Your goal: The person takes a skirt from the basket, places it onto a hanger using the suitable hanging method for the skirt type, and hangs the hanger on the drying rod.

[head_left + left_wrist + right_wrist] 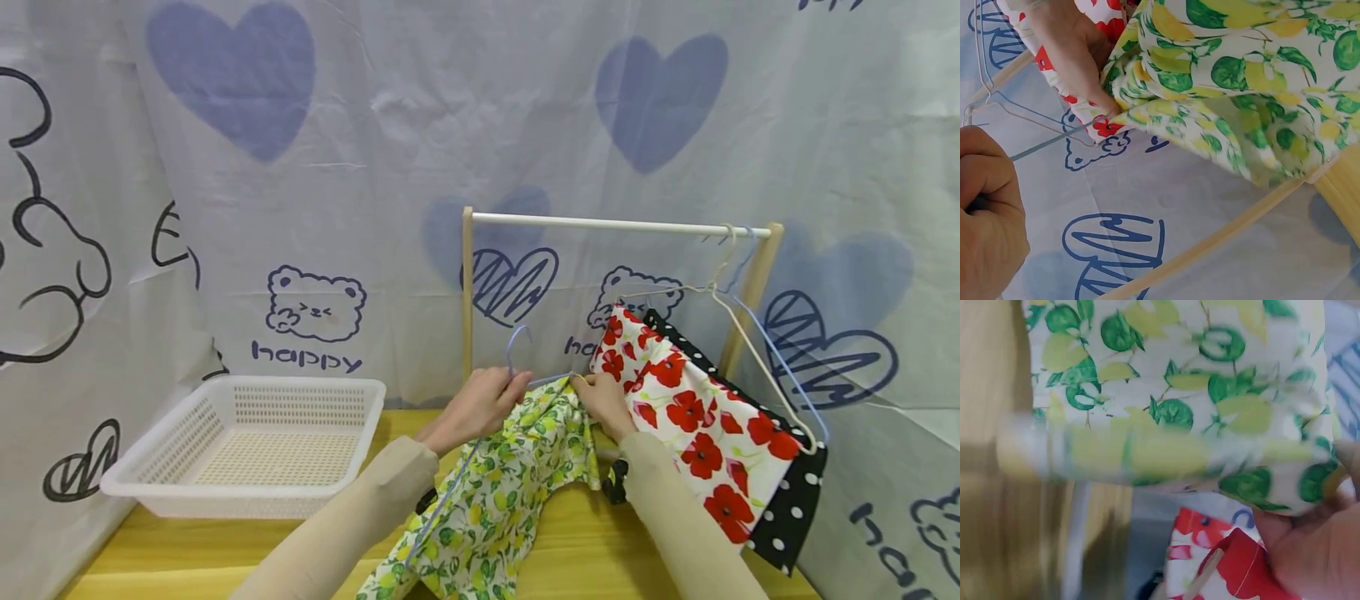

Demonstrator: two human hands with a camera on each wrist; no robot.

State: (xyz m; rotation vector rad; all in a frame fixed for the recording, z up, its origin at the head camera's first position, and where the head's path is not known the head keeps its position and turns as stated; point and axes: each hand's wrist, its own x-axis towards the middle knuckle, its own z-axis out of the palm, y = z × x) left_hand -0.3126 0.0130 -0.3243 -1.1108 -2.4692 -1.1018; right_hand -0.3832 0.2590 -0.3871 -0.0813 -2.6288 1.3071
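My left hand (480,404) grips a blue clothes hanger (517,342) just below its hook, which sticks up above the fingers. A lemon-print garment (495,500), white with yellow lemons and green leaves, drapes over the hanger and down towards the table. My right hand (603,404) pinches the garment's edge by the hanger's right end. In the left wrist view the hanger's thin arm (1041,148) runs from the left hand (988,212) into the cloth (1260,69). The right wrist view has the right hand (1316,544) holding a corner of the print cloth (1172,394).
A small rack with a white rail (600,222) and wooden posts stands behind the hands. At its right end hang a red-poppy cloth (686,408) and a black polka-dot cloth (795,508) on hangers. A white plastic basket (232,497) sits on the wooden table (180,558) at left.
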